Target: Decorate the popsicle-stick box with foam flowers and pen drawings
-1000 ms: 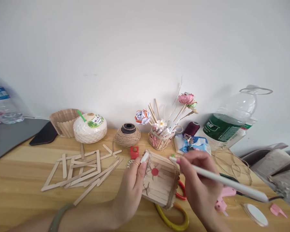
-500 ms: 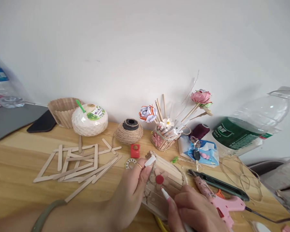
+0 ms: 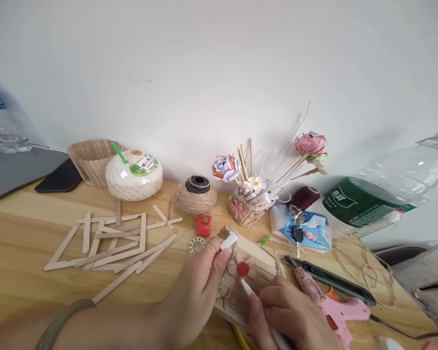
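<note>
My left hand (image 3: 200, 277) pinches a small white pen cap (image 3: 228, 241) between thumb and finger, against the edge of a craft-stick container (image 3: 257, 248) trimmed with twine. That container lies tilted beneath both hands, and a flower shape with a round red centre (image 3: 243, 269) shows on its side. My right hand (image 3: 284, 311) is closed round a white marker (image 3: 246, 288), its tip at the lower edge of the red centre. Fingers and palm hide the marker's rear part and much of the container's lower side.
Loose craft sticks (image 3: 113, 243) lie at left, a twine spool (image 3: 195, 195) behind. A small pot of paper flowers (image 3: 248, 210) stands at the back. To the right are a utility knife (image 3: 332, 279), a pink glue gun (image 3: 345, 311) with its cord, and a large plastic bottle (image 3: 357, 204).
The marker tip has moved slightly up and left, closer against the red centre. The whole view has shifted a little; both hands keep their holds.
</note>
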Demonstrator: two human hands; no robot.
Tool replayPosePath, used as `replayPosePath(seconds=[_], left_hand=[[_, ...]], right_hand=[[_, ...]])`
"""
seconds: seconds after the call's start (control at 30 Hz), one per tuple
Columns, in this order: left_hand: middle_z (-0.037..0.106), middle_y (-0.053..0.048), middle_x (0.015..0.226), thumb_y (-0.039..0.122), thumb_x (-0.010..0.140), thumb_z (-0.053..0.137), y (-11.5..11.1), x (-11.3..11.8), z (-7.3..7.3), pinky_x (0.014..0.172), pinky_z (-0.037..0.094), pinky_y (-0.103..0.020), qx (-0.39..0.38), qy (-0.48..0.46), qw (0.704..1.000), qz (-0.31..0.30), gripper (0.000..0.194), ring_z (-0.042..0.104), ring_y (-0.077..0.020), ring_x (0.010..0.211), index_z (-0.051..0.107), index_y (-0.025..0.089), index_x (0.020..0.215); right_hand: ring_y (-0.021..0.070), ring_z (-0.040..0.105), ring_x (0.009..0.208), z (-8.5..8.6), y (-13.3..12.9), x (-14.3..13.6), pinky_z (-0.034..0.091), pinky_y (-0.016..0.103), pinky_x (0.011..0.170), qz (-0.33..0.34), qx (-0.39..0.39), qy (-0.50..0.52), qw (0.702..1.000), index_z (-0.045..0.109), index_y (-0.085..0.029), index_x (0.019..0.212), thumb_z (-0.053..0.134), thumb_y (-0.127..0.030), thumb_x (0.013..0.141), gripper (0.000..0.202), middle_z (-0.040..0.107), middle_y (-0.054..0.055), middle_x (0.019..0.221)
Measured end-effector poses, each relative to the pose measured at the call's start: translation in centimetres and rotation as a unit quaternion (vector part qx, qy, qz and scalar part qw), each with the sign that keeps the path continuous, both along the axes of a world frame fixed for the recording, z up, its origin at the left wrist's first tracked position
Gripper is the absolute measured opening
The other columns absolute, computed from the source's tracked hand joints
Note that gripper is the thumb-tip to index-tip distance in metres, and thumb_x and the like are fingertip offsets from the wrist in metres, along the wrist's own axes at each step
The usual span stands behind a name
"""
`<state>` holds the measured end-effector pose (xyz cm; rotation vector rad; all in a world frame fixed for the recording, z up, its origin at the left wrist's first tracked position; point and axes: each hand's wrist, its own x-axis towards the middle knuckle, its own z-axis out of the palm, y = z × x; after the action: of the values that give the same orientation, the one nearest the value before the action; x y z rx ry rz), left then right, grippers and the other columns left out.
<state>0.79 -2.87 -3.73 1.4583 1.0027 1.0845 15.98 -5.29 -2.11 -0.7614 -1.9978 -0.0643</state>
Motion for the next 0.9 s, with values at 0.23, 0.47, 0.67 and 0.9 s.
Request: replayPosePath(seconds=[0.23,0.47,0.67,0.9], left_hand=[[0.062,-0.001,0.081,0.036,0.099,0.034,0.16,0.01,0.12,0.073,0.044,-0.026,0.011,-0.004,1.0,0.008,0.028,0.057,-0.016,0.076,0.056,0.02,0.096],[0.061,0.0,0.077,0.037,0.099,0.033,0.06,-0.1,0.13,0.069,0.044,-0.025,0.005,-0.005,1.0,0.002,0.028,0.057,-0.0152,0.071,0.055,0.02,0.093],[0.057,0.001,0.071,0.038,0.098,0.032,0.02,-0.01,0.39,0.066,0.043,-0.026,0.005,0.014,1.0,0.007,0.03,0.055,-0.0155,0.066,0.053,0.02,0.087],[0.055,0.001,0.068,0.038,0.098,0.032,0.05,-0.03,0.09,0.063,0.043,-0.027,0.008,0.032,0.999,0.01,0.03,0.054,-0.0162,0.064,0.053,0.019,0.088]], right_hand=[[0.0103,0.054,0.045,-0.08,0.14,0.11,0.045,0.022,0.043,0.003,-0.004,-0.005,1.0,0.045,-0.021,0.077,0.055,0.01,0.075,0.032,0.059,0.0,0.055],[0.0103,0.054,0.046,-0.21,0.11,0.1,0.044,0.023,0.043,0.003,-0.011,-0.001,1.0,0.045,-0.021,0.076,0.055,0.009,0.076,0.032,0.059,-0.001,0.055],[0.0103,0.054,0.047,-0.23,-0.05,-0.12,0.046,0.024,0.045,-0.001,-0.013,0.021,1.0,0.047,-0.02,0.075,0.055,0.01,0.076,0.031,0.059,-0.001,0.056],[0.0104,0.052,0.046,-0.02,0.06,-0.05,0.044,0.024,0.044,0.0,-0.014,0.014,1.0,0.046,-0.021,0.074,0.054,0.01,0.075,0.032,0.057,-0.001,0.056]])
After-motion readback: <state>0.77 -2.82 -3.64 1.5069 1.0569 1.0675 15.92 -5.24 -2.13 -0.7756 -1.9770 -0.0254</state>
